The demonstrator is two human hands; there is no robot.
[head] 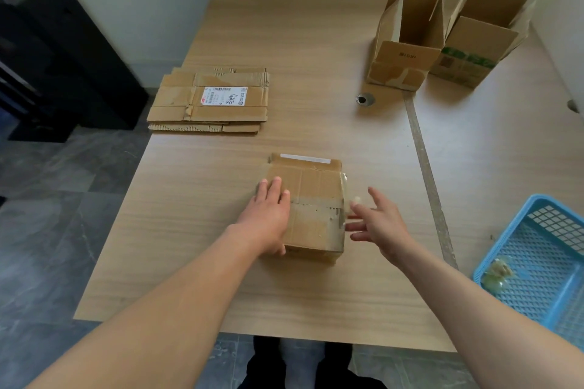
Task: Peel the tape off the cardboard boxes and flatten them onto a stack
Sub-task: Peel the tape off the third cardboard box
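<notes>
Sealed cardboard box (316,186) at the near centre of the desk (284,294), tape (319,201) across its top. Left hand (268,215) lies flat on the box's left part, fingers (274,191) straight. Right hand (379,218) is just beside the box's right wall, fingers (357,226) spread, grasping nothing; contact with the loose tape end cannot be told. Flattened stack (208,101) far left; two open boxes (407,41) far right; blue basket (537,262) near right.
</notes>
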